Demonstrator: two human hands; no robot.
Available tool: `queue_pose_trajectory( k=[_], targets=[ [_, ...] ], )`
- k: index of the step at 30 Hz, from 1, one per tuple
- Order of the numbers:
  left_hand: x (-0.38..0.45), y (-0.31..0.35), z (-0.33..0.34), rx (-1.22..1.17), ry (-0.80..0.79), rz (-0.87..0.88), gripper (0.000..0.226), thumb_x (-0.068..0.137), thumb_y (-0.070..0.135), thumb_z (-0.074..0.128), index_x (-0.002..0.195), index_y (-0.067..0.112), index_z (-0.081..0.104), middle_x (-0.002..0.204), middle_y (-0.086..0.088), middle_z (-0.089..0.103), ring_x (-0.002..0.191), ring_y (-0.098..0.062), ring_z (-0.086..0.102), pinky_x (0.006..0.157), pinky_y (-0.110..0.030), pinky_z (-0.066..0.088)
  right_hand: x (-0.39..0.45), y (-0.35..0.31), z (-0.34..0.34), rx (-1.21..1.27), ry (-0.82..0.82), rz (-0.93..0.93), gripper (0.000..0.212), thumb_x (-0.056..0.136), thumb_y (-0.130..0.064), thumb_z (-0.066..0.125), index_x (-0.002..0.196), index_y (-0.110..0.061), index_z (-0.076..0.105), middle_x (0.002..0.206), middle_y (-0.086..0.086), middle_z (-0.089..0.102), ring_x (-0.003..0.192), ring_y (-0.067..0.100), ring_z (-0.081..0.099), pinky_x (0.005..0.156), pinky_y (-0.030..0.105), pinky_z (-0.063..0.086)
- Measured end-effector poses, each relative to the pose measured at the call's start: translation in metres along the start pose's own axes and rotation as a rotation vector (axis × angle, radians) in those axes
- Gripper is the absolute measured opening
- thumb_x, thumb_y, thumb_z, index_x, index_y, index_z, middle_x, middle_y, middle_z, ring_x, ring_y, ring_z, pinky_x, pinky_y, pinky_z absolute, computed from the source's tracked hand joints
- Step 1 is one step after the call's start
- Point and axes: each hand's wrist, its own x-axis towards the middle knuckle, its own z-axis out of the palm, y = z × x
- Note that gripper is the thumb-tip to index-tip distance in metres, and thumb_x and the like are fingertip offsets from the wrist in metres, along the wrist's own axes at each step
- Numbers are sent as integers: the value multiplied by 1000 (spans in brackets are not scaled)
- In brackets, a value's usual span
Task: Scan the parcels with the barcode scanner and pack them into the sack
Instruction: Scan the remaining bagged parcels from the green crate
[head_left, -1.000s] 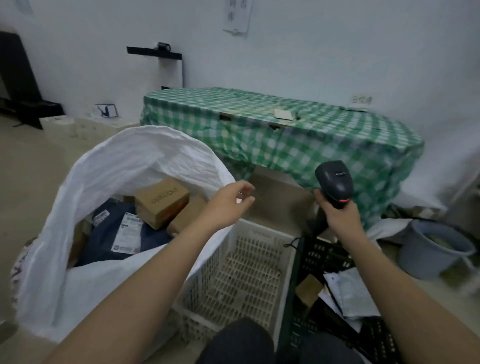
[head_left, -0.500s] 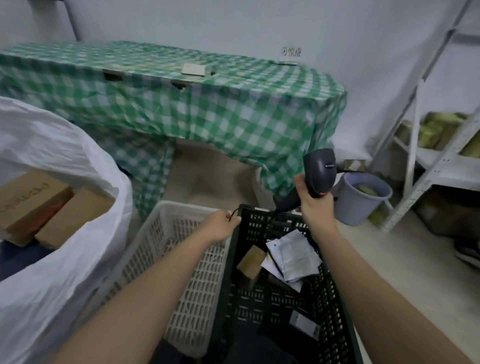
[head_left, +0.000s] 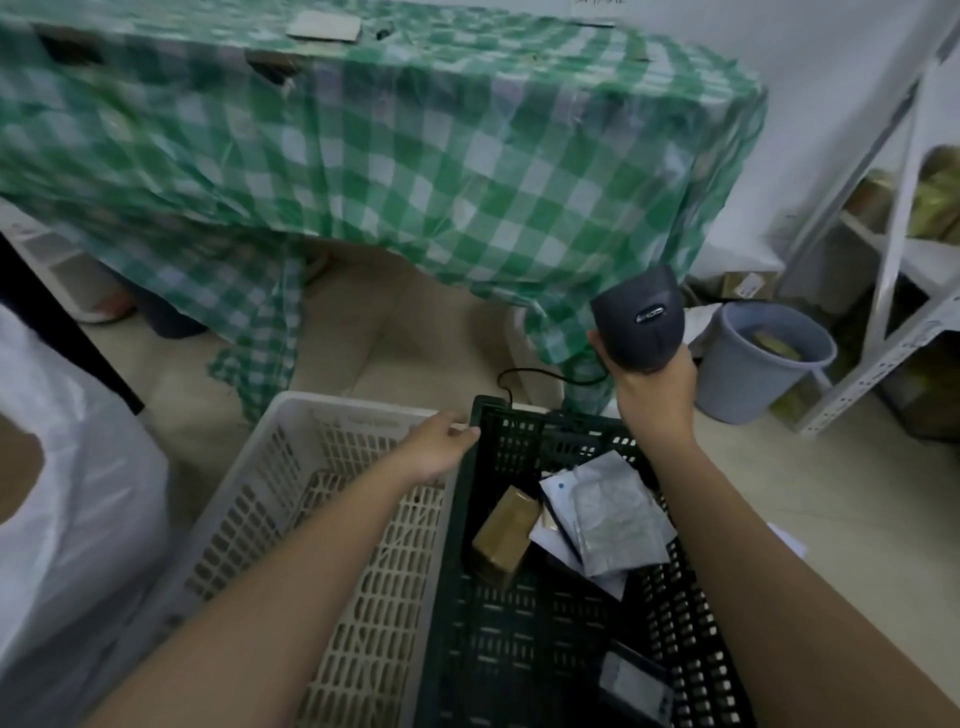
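Gripping the scanner upright, right hand raised (left hand relaxed over crate rim).

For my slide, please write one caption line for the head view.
Right hand holds the barcode scanner above the black crate of parcels; left hand reaches its rim.

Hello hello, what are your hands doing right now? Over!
Right hand holds the scanner. Left hand at the black crate's rim, no parcel in it. Brown box and grey pouch wait inside. Nothing blocking.
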Motion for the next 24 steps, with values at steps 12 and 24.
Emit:
queue_pose_trajectory(
  k=[12, 24],
  targets=[
    [-41, 37, 55, 55, -98, 89, 42, 101, 34, 46, 139, 17, 44, 134, -6, 52, 117, -22, 55, 94, -32, 45, -37, 6, -106, -13, 83, 112, 17, 85, -15, 74, 76, -10, 60, 56, -12, 57, 52, 0, 48, 51, 17, 37],
    [-77, 7, 96, 211, -50, 64, 39, 99, 28, 50, 134, 10, 50, 135, -10, 54, 120, -23, 53, 93, -28, 42, -115, 53, -176, -850, -281, 165, 18, 83, -23, 64, 98, -13, 64, 93, 13, 68, 90, 38, 61, 68, 38, 47]
  ],
)
